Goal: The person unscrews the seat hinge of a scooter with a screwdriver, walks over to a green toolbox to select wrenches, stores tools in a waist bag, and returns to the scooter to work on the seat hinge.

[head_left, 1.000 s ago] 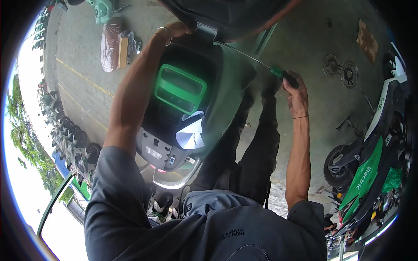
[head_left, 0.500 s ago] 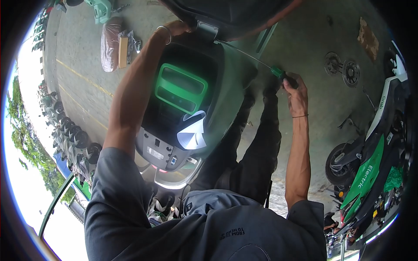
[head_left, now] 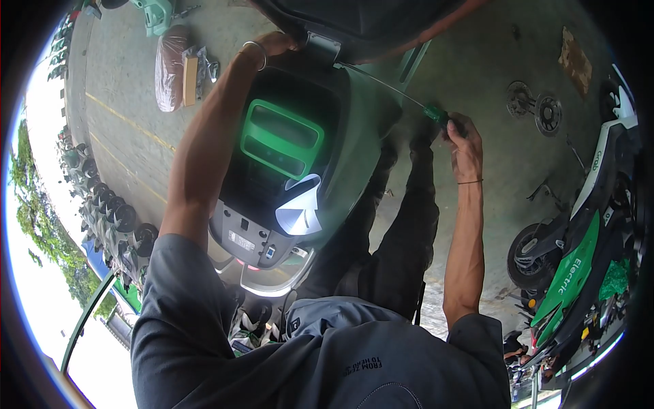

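In my right hand [head_left: 464, 144] is a long screwdriver [head_left: 436, 114] with a green and black handle. Its shaft slants up and left, the tip at the metal hinge bracket [head_left: 323, 46] under the raised dark seat [head_left: 368, 27]. My left hand [head_left: 278, 43] reaches to the bracket's left side; its fingertips are hidden at the seat's edge. Below lies the open scooter compartment [head_left: 327, 146] with a green frame [head_left: 283, 138] inside and a curled white sheet [head_left: 300, 210] at its lower edge.
A wrapped bundle [head_left: 170, 71] and a cardboard box [head_left: 191, 80] lie on the floor at upper left. Metal discs [head_left: 548, 114] and brown cardboard [head_left: 575, 61] lie at right. A green and black scooter [head_left: 569, 273] stands at far right, several wheels at left.
My right hand's fingers have shifted slightly on the screwdriver handle. The tip stays at the bracket, and my left hand holds its place.
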The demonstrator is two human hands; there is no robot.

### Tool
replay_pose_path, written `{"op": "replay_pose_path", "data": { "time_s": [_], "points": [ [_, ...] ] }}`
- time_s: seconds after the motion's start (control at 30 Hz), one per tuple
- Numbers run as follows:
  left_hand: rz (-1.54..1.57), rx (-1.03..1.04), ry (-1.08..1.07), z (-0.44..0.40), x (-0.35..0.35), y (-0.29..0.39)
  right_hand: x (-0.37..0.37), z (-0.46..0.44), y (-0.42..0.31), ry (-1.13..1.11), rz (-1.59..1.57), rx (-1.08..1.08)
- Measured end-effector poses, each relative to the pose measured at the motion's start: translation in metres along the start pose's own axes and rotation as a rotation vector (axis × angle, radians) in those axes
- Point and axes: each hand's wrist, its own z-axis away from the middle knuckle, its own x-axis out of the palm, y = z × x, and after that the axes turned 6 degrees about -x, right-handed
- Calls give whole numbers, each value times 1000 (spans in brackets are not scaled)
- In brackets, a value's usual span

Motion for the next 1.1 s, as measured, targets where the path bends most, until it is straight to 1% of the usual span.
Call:
{"op": "replay_pose_path", "data": {
  "time_s": [0.1, 0.17, 0.23, 0.27, 0.3, 0.33, 0.37, 0.43, 0.47, 0.53, 0.6, 0.67, 0.7, 0.77, 0.8, 0.87, 0.9, 0.93, 0.97, 1.0, 1.03, 1.07, 1.1],
  "points": [
    [-32, 25, 0, -4, 2, -4, 3, 5, 2, 39, -66, -19],
    [24, 40, 33, -18, 6, -17, 8, 7, -2, 70, -108, -17],
    [7, 31, 50, -29, 7, -25, 12, 6, -11, 108, -237, 167],
    [-10, 20, 68, -28, 7, -27, 14, 4, -19, 106, -237, 169],
    [-10, 17, 66, -28, 8, -28, 15, 3, -28, 100, -45, 307],
    [73, -19, 36, -26, 7, -26, 14, 2, -32, 92, 150, 440],
    [158, -55, 7, -24, 7, -23, 12, 2, -32, 90, 153, 440],
    [150, -58, 21, -21, 7, -19, 6, 1, -27, 23, 120, 304],
    [138, -57, 32, -19, 7, -16, 6, 2, -22, 23, 123, 304],
    [103, -19, 27, -15, 6, -13, 6, 3, -11, 5, 24, 80],
    [68, 13, 24, -12, 6, -13, 7, 3, -6, 18, -9, 83],
    [166, -58, 90, -14, 11, -16, 9, 5, -4, 31, -38, 89],
    [174, -60, 92, -16, 9, -18, 10, 5, -4, 37, -67, 95],
    [162, -2, 39, -16, 2, -25, 11, 4, -7, 29, -87, 103],
    [171, -5, 42, -15, 0, -31, 12, 4, -10, 33, -105, 127],
    [703, -113, -92, -10, -6, -45, 13, 4, -14, 31, -119, 156],
    [709, -116, -90, -7, -3, -52, 13, 3, -17, 14, -48, 200],
    [873, -107, -40, 7, 0, -50, 11, 3, -19, -1, 23, 243],
    [1035, -94, 10, 17, 4, -50, 10, 3, -19, -3, 27, 239],
    [1098, -119, 101, 25, 6, -46, 8, 3, -16, -13, 40, 188],
    [1104, -115, 101, 21, 6, -49, 6, 4, -12, -25, 53, 138],
    [1074, -126, 154, 16, 8, -54, 5, 5, -3, -27, 59, 135],
    [1045, -137, 209, 12, 9, -60, 5, 7, 7, 17, 89, -11]
  ]
}}
